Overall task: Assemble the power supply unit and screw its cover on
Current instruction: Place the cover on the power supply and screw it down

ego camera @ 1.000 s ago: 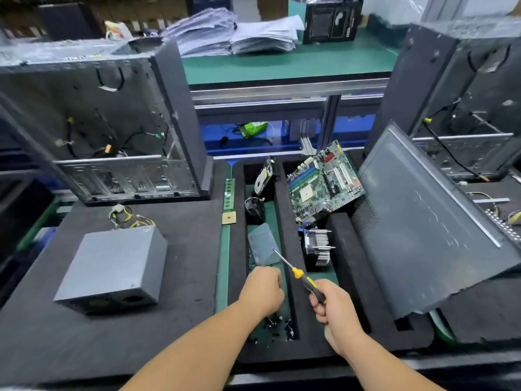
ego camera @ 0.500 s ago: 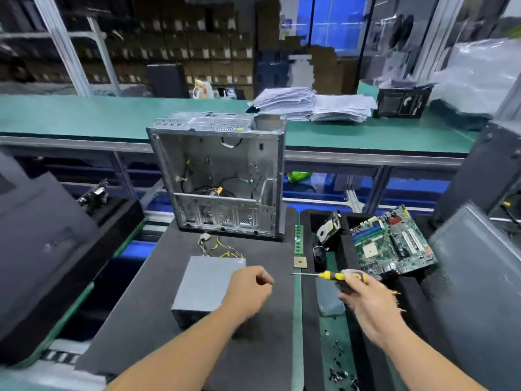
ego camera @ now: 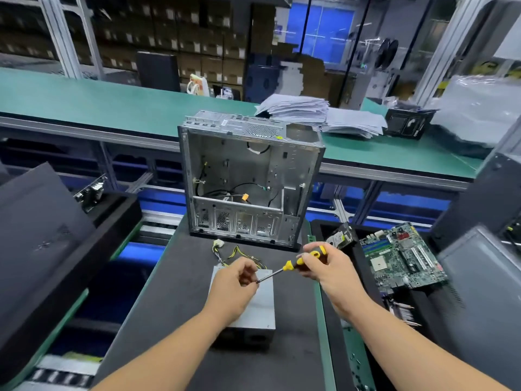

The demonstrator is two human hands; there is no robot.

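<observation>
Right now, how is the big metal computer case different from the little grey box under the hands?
The computer case stands upright with its side open, so you see wires inside; the grey power supply box lies flat and closed. The case is much bigger. The case sits farther back; the box lies right below the left hand and the screwdriver. Both are grey metal on the same dark mat.

Two bare forearms seen from the lower edge, no sleeves, gloves, watch, rings or wrist straps worn, left hand (ego camera: 235,289) and right hand (ego camera: 328,266) both uncovered, short plain fingernails seen, nothing of the clothing caught in view
</observation>
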